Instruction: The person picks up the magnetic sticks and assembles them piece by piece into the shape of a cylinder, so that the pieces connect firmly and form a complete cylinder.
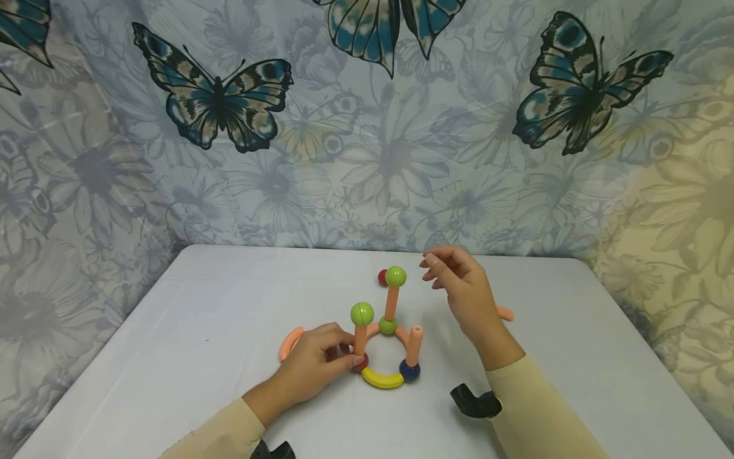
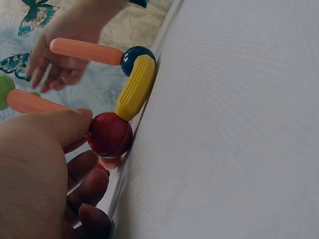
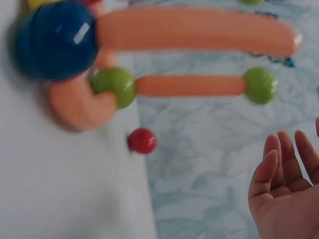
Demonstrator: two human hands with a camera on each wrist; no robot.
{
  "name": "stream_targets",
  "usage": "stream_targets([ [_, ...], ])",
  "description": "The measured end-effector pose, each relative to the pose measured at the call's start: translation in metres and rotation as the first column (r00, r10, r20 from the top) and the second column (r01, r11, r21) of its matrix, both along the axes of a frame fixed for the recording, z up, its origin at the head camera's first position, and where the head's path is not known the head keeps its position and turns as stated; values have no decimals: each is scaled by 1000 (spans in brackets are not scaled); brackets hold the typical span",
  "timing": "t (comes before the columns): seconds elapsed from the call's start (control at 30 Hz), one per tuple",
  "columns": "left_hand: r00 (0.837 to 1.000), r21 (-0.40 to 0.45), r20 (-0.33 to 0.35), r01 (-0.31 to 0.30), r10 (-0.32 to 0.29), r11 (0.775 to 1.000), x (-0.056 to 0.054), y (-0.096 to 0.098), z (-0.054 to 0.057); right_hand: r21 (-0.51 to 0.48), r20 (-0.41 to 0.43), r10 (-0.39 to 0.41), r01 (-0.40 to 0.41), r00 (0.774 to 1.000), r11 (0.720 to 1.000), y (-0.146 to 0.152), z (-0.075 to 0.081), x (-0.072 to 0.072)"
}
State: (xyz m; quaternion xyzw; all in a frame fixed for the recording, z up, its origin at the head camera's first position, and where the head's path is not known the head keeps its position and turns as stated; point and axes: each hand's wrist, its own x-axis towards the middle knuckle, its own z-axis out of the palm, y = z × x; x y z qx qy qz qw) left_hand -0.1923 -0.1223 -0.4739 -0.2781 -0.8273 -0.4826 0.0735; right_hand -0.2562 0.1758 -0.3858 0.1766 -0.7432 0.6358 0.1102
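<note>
A ring of curved pieces and balls lies on the table, with upright orange rods rising from it. My left hand point(image 1: 312, 360) pinches the red ball point(image 2: 110, 134) at the ring's left, below a rod topped by a green ball point(image 1: 362, 313). A yellow curved piece point(image 1: 383, 379) joins it to a blue ball point(image 1: 410, 370), whose orange rod point(image 1: 415, 345) has a bare top. At the back, another orange rod point(image 1: 392, 303) stands between two green balls. My right hand point(image 1: 467, 293) hovers right of that rod, fingers loosely bent and holding nothing.
Behind the ring lies a loose red ball point(image 3: 142, 141). An orange curved piece point(image 1: 289, 344) lies beside the left hand, and another orange piece point(image 1: 506, 313) beyond the right wrist. The white table point(image 1: 201, 306) ends at a butterfly-patterned backdrop point(image 1: 395, 159).
</note>
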Motion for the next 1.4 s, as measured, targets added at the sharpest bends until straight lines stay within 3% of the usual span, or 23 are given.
stream_targets([
  [0.17, 1000, -5, 7, -7, 7, 1000, 0, 0, 0, 16, 118, -29, 27, 993, 1000, 5, -23, -22],
  [0.33, 1000, -25, 3, -21, 21, 999, 0, 0, 0, 98, 203, -13, -8, 979, 995, 2, -42, -39],
  [0.47, 1000, -24, -12, -21, 20, 999, -1, 0, 0, 177, 225, 22, -63, 974, 982, -2, -52, -50],
  [0.73, 1000, -30, -17, -26, 26, 999, -1, 0, 1, 195, 277, 86, -144, 957, 970, -9, -70, -70],
  [1.03, 1000, -12, -16, -23, 22, 1000, -1, 1, -2, 283, 287, 101, -185, 953, 941, -21, -79, -83],
  [1.17, 1000, -6, 6, -13, 13, 1000, -2, 2, -1, 337, 236, 126, -203, 964, 919, -26, -81, -85],
  [1.4, 1000, -4, 18, -12, 12, 1000, -1, 2, 1, 415, 179, 62, -132, 982, 900, -32, -83, -82],
])
